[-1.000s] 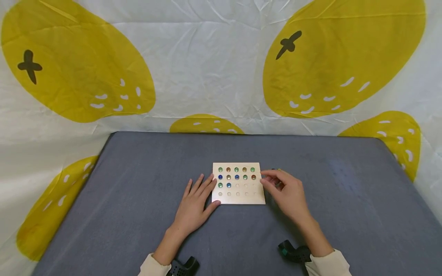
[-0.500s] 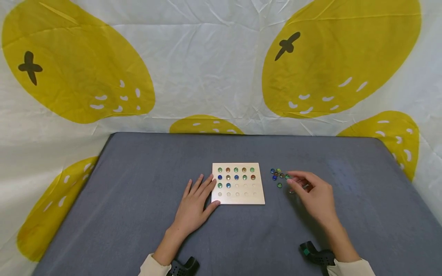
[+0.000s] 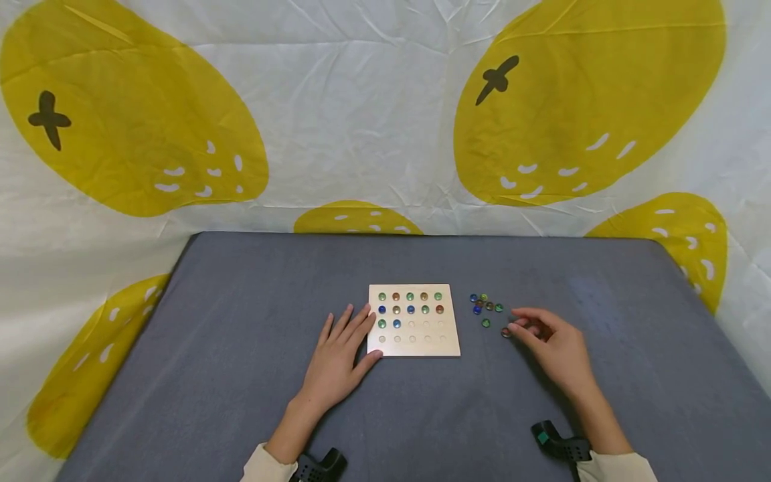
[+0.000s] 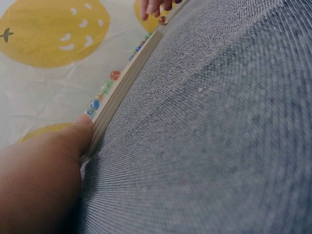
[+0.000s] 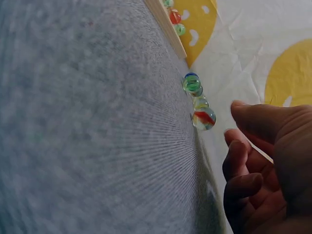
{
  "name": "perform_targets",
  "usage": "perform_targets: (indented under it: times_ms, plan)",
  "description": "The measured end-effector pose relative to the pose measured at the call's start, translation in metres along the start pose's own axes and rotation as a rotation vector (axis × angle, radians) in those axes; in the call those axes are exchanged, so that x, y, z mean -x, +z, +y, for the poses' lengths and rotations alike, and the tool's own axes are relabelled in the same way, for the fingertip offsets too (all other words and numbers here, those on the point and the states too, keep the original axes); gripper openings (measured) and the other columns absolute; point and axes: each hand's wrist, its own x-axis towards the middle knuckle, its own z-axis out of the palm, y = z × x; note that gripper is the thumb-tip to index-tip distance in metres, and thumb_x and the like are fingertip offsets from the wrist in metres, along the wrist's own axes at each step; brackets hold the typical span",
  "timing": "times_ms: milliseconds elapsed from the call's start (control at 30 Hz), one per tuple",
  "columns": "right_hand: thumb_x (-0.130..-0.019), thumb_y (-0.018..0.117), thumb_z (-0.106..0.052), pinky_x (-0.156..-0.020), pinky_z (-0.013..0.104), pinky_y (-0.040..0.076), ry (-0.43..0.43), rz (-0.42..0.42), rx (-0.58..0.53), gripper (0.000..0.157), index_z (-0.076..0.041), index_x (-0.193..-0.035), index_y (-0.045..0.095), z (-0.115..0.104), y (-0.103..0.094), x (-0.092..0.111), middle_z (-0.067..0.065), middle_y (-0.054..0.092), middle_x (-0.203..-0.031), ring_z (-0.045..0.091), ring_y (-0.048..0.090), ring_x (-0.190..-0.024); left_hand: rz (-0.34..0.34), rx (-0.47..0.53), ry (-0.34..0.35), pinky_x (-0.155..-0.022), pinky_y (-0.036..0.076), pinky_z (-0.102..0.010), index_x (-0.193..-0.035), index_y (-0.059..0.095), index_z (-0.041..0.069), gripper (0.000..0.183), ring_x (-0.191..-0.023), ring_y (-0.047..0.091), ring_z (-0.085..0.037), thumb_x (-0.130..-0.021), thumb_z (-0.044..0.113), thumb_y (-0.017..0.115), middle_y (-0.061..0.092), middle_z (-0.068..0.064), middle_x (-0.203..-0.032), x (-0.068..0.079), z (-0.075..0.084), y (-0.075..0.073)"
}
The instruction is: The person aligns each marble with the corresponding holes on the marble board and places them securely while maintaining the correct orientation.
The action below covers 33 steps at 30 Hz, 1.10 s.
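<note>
Head view sets the nearest loose marble (image 3: 504,333) just beside the thumb tip of the right hand (image 3: 551,345), on the side toward the wooden board (image 3: 419,348). That hand's bent fingers hold nothing; the left hand (image 3: 336,358), farther off, rests spread at the board's left edge.

Right hand (image 3: 551,343) now at marbles (image 3: 490,306)

You have left the board's (image 3: 418,331) right edge, where your hand hid most loose marbles a second ago; they now show, and your thumb (image 3: 517,329) is beside the nearest marble (image 3: 505,332).
</note>
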Motion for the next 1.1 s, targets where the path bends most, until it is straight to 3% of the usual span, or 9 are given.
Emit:
perform_targets:
  times_ms: [467, 700, 1100]
  plan:
    - [-0.082, 0.078, -0.023, -0.048, 0.023, 0.034, -0.032, -0.034, 0.026, 0.023, -0.017, -0.103, 0.072, 0.027, 0.007, 0.002, -0.006, 0.063, -0.081, 0.007, 0.045, -0.058, -0.001, 0.008, 0.005, -0.112, 0.015, -0.054, -0.146, 0.043, 0.015, 0.063, -0.140, 0.026, -0.030, -0.093, 0.045, 0.058, 0.034, -0.001, -0.152, 0.001, -0.001, 0.002]
    - [-0.079, 0.080, -0.019, -0.048, 0.022, 0.032, -0.091, -0.015, 0.053, 0.024, -0.017, -0.101, 0.072, 0.028, 0.010, 0.002, -0.008, 0.059, -0.078, 0.006, 0.042, -0.056, 0.002, 0.000, 0.007, -0.112, 0.015, -0.055, -0.146, 0.043, 0.015, 0.063, -0.140, 0.026, -0.029, -0.093, 0.045, 0.059, 0.035, -0.001, -0.152, 0.001, -0.002, 0.002]
    - [-0.080, 0.079, -0.019, -0.050, 0.021, 0.032, -0.112, -0.028, 0.071, 0.022, -0.017, -0.101, 0.073, 0.026, 0.010, 0.001, -0.008, 0.058, -0.078, 0.006, 0.042, -0.058, -0.007, -0.001, -0.005, -0.112, 0.015, -0.054, -0.146, 0.043, 0.015, 0.063, -0.141, 0.025, -0.028, -0.093, 0.045, 0.058, 0.035, 0.000, -0.152, 0.000, -0.001, 0.002]
